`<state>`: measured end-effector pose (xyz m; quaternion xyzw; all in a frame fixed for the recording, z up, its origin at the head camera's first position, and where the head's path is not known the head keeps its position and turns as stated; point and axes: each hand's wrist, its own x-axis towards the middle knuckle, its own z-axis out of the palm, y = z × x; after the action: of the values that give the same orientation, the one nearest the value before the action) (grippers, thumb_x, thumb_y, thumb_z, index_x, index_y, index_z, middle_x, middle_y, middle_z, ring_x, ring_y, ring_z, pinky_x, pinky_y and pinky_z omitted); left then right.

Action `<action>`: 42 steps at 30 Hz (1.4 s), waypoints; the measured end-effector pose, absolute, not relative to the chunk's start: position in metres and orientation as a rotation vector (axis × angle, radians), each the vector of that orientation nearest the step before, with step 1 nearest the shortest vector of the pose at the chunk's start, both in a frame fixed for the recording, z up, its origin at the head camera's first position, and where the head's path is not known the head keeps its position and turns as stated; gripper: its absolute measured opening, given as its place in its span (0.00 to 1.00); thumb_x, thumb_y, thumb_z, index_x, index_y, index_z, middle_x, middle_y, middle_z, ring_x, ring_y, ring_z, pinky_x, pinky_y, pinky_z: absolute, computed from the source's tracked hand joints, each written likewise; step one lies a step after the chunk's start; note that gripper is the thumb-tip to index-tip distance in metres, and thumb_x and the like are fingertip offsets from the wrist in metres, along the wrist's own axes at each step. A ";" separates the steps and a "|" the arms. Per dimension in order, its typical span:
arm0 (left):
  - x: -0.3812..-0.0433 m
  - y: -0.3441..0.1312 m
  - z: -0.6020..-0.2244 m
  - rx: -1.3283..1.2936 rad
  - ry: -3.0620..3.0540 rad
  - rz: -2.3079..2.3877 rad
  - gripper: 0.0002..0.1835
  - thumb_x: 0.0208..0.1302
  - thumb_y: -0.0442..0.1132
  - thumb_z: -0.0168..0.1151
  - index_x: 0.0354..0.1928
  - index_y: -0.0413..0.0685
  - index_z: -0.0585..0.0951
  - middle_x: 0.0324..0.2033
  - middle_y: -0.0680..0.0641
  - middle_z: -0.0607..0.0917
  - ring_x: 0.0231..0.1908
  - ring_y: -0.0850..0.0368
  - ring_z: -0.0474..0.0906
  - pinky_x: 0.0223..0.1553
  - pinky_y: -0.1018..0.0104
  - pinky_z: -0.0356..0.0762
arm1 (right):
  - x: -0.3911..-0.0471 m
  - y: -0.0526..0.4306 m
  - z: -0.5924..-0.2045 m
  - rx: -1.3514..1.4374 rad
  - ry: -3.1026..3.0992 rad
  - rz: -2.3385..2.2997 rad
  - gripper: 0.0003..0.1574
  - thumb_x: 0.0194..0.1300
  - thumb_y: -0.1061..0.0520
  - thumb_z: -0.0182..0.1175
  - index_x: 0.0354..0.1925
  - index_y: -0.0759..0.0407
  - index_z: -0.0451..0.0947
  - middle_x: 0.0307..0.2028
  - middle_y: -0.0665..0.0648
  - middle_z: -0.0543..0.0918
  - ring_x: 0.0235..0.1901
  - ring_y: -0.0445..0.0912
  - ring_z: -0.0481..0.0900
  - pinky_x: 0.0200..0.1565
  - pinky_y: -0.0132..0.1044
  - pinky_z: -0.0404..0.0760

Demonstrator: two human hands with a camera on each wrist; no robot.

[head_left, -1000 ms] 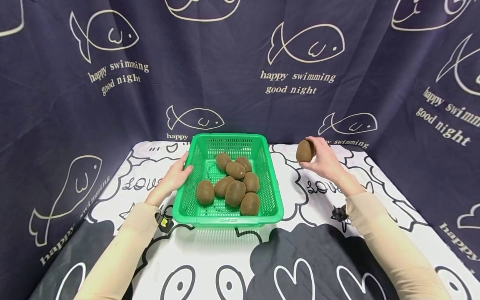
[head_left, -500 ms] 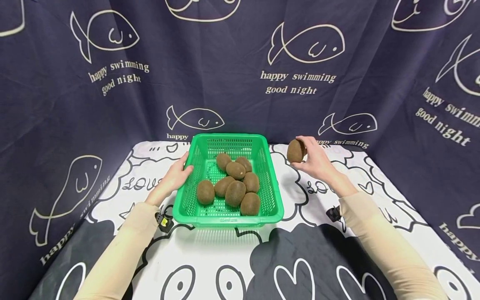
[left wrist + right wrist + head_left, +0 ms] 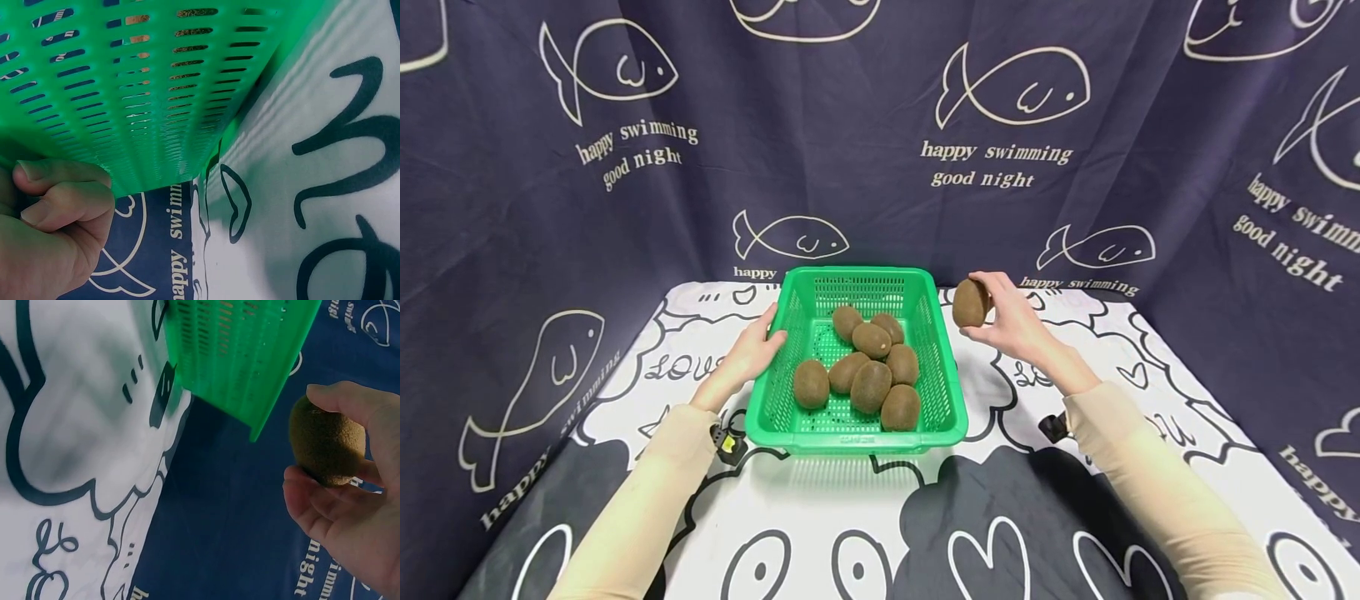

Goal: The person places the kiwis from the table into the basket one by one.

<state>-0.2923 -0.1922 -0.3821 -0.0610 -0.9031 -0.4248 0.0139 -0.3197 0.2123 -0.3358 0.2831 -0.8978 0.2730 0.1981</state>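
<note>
A green plastic basket (image 3: 857, 439) stands on the table with several brown kiwis (image 3: 870, 387) lying in it. My left hand (image 3: 750, 350) grips the basket's left rim, thumb on the inner side. Seen in the left wrist view, the left hand's curled fingers (image 3: 69, 194) are against the outside of the slotted wall (image 3: 156, 94). Just right of the basket, above the table, my right hand (image 3: 1015, 321) holds one kiwi (image 3: 971, 302) between thumb and fingertips. In the right wrist view that kiwi (image 3: 326, 442) is apart from the basket wall (image 3: 237, 369).
A white tablecloth (image 3: 820, 517) with black drawings covers the table. Behind it and at both sides hangs a dark blue curtain (image 3: 880, 150) with fish prints. A small black device (image 3: 728, 443) is at the left wrist, another (image 3: 1054, 427) at the right.
My right hand has moved left with the kiwi, closer to the basket's right rim. The left hand, the basket and the kiwis in it have stayed in place.
</note>
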 end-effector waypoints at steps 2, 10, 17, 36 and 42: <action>-0.292 -0.192 -0.382 -0.191 -2.812 -1.330 0.35 0.72 0.39 0.43 0.76 0.41 0.44 0.69 0.30 0.62 0.55 0.38 0.75 0.60 0.45 0.71 | -0.319 0.209 -0.335 0.803 -2.509 0.759 0.52 0.41 0.62 0.77 0.63 0.68 0.65 0.54 0.67 0.73 0.48 0.56 0.73 0.49 0.47 0.76; -0.292 -0.192 -0.380 -0.199 -2.803 -1.335 0.35 0.72 0.39 0.43 0.76 0.41 0.45 0.68 0.29 0.65 0.54 0.38 0.76 0.58 0.46 0.73 | -0.317 0.195 -0.332 0.896 -2.465 0.773 0.50 0.41 0.61 0.77 0.62 0.68 0.66 0.53 0.66 0.74 0.46 0.54 0.74 0.47 0.46 0.77; -0.292 -0.192 -0.381 -0.191 -2.809 -1.324 0.35 0.72 0.39 0.44 0.76 0.41 0.45 0.69 0.29 0.63 0.57 0.37 0.74 0.62 0.45 0.69 | -0.312 0.182 -0.332 0.960 -2.476 0.792 0.51 0.40 0.61 0.77 0.62 0.69 0.66 0.53 0.66 0.74 0.46 0.53 0.74 0.46 0.44 0.78; -0.292 -0.192 -0.380 -0.191 -2.804 -1.350 0.35 0.72 0.40 0.44 0.76 0.42 0.45 0.68 0.30 0.64 0.56 0.37 0.74 0.61 0.45 0.70 | -0.306 0.157 -0.337 1.039 -2.566 0.692 0.49 0.45 0.56 0.76 0.64 0.62 0.66 0.55 0.62 0.75 0.52 0.53 0.73 0.56 0.48 0.74; -0.291 -0.192 -0.380 -0.202 -2.805 -1.330 0.35 0.72 0.39 0.43 0.76 0.41 0.45 0.67 0.28 0.66 0.52 0.39 0.76 0.58 0.46 0.72 | -0.304 0.153 -0.341 1.051 -2.563 0.581 0.49 0.43 0.54 0.77 0.62 0.61 0.69 0.54 0.61 0.77 0.53 0.56 0.73 0.58 0.51 0.71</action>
<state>-0.2914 -0.1919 -0.3804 -0.0649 -0.9015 -0.4276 0.0150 -0.3040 0.1529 -0.3406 0.3669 -0.8946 0.2029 0.1546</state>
